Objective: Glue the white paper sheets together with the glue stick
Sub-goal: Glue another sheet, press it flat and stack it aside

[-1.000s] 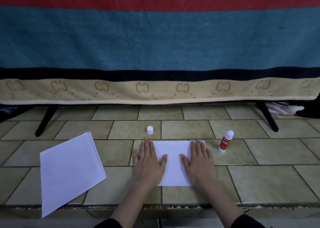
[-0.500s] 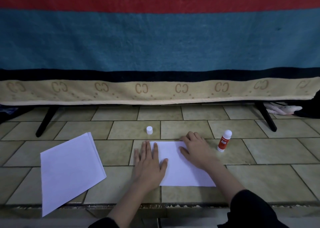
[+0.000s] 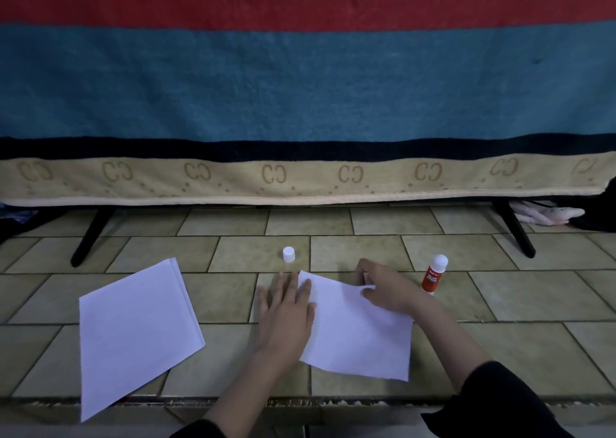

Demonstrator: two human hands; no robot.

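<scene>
White paper sheets, red-and-white glue stick, teal red-striped blanket, beige tiles.

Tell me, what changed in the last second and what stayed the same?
The right hand left its flat press, moved to the sheet's far right corner and pinched it, lifting and skewing it. The left hand stays flat; paper stack, cap and glue stick are unmoved.

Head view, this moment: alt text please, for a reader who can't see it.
On a tiled floor, the right hand pinches the far corner of a white sheet while the left hand presses flat on its left edge. A glue stick stands to the right, its cap beyond the sheet, a paper stack at left.
</scene>
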